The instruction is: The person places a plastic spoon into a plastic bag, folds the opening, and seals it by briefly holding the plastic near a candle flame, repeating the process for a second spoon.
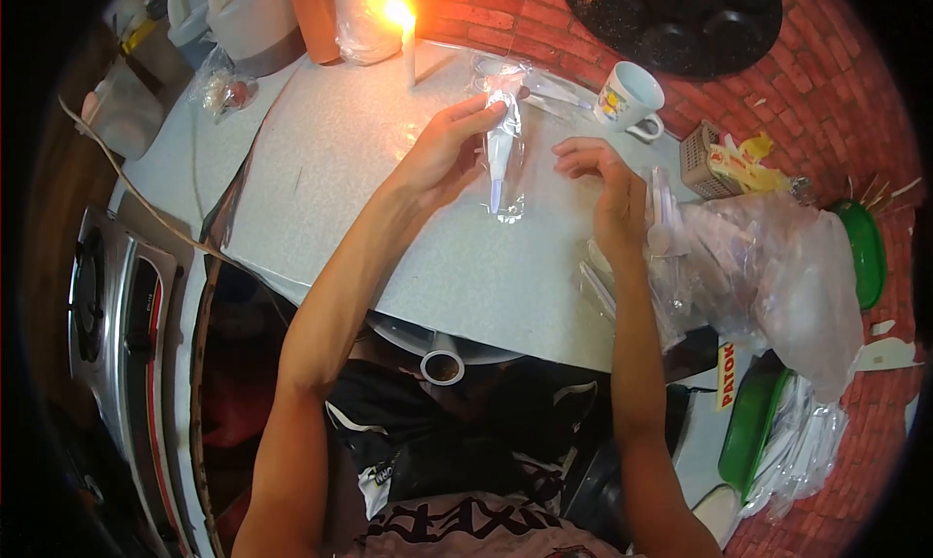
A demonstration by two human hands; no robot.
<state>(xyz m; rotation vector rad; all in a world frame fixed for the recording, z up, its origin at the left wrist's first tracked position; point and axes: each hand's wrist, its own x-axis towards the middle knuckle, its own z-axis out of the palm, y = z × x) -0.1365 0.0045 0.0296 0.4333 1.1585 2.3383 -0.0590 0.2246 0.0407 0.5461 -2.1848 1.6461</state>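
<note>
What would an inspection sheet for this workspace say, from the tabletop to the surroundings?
Surface: pale tabletop, flat-looking, with things along its edges.
Job's things: slim clear packet with a pale item inside; lit candle standing upright.
Clutter: mug and small basket on the right side; plastic bags heaped near the right forearm.
Grippers: bare hands; left hand pinches the packet, right hand is loosely curled, holding nothing visible.
Cables: thin cord or hose at left; which, unclear.
Surroundings: stove at left, brick-patterned wall behind.
</note>
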